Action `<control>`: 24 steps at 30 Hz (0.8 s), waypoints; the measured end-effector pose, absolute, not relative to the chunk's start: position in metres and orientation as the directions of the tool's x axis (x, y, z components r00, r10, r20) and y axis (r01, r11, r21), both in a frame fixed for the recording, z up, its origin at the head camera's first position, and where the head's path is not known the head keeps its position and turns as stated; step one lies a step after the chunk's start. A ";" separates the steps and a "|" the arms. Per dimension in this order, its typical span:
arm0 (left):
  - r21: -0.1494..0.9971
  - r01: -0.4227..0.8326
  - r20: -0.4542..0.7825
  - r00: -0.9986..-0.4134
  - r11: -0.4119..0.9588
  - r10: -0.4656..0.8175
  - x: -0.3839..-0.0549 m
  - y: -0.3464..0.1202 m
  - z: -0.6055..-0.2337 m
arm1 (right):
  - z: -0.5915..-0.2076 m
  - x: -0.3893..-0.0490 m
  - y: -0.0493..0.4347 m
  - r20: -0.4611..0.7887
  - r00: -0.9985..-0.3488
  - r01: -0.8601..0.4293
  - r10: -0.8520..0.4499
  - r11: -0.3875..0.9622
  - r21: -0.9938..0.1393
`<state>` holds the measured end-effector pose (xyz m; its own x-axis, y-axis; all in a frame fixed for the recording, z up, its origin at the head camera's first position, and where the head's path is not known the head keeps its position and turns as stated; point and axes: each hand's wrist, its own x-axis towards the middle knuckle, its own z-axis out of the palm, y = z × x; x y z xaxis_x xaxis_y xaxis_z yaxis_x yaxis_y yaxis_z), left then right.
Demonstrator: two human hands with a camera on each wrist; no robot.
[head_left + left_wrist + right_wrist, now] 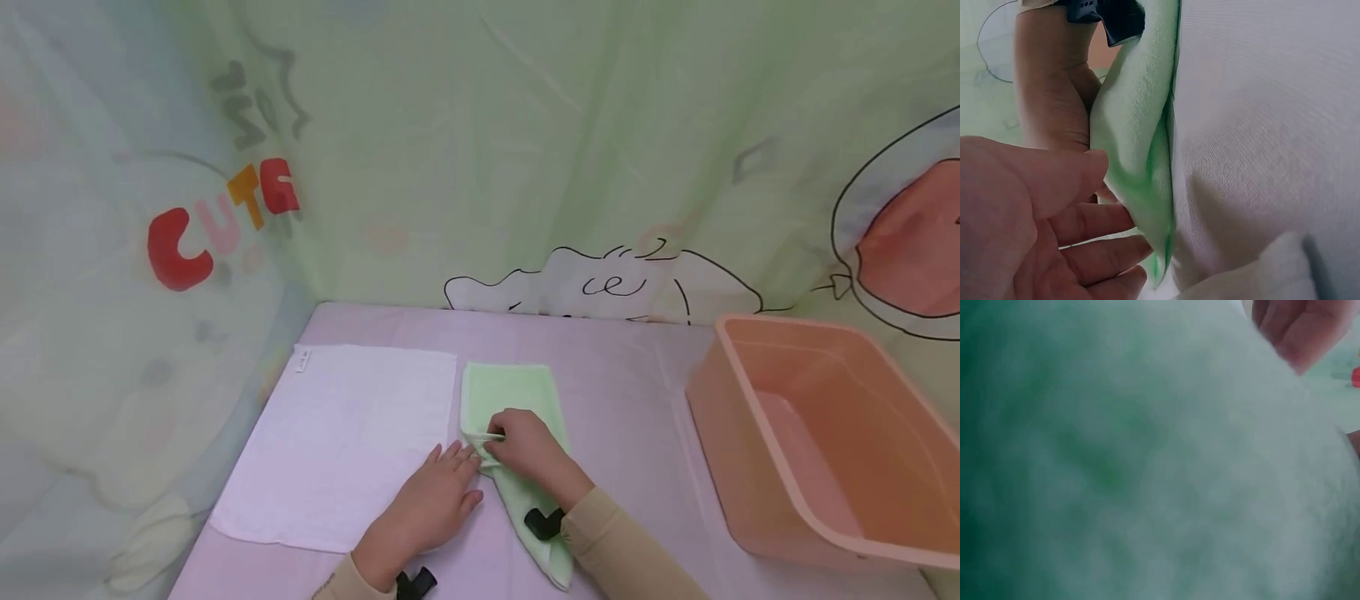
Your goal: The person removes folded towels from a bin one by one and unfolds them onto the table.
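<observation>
A light green towel [510, 387] lies partly folded on the table, its far part flat and its near part bunched into a narrow strip under the right wrist. My right hand [531, 450] pinches a folded edge of it between thumb and fingers. Beside that edge, my left hand [435, 500] lies with fingers extended, fingertips right at the green cloth. The left wrist view shows the left fingers [1094, 222] against the towel's side. Green cloth [1147, 456] fills most of the right wrist view, blurred, and hides the right fingertips there.
A white towel [352, 442] with a small tag is spread flat at the left, partly under the left hand. On the right stands a pink plastic tub [720, 467]. Printed curtains [450, 150] hang behind and left of the pink-covered table [622, 400].
</observation>
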<state>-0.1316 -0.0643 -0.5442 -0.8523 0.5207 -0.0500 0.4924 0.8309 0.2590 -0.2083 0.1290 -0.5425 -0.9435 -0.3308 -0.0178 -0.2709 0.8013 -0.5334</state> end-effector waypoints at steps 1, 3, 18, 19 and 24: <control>0.260 0.495 -0.048 -0.851 0.829 0.523 -0.131 -0.064 -0.545 | -0.543 -0.208 0.130 -0.012 -0.946 -0.268 -0.324 0.801 -0.535; 0.258 0.499 -0.047 -0.849 0.827 0.527 -0.131 -0.064 -0.546 | -0.542 -0.208 0.131 -0.001 -0.950 -0.263 -0.312 0.800 -0.539; 0.291 0.556 -0.014 -0.811 0.779 0.585 -0.135 -0.059 -0.544 | -0.527 -0.208 0.149 0.073 -0.966 -0.246 -0.248 0.791 -0.560; 0.296 0.559 -0.012 -0.809 0.775 0.588 -0.135 -0.059 -0.544 | -0.527 -0.208 0.151 0.077 -0.966 -0.246 -0.245 0.792 -0.558; 0.312 0.546 -0.043 -0.810 0.778 0.585 -0.135 -0.058 -0.543 | -0.523 -0.207 0.160 0.086 -0.969 -0.237 -0.230 0.786 -0.571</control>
<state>-0.1346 -0.0575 -0.5430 -0.8098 0.5852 -0.0427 0.5455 0.7777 0.3124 -0.2074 0.1598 -0.5230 -0.9695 -0.2297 0.0858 -0.2368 0.7864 -0.5705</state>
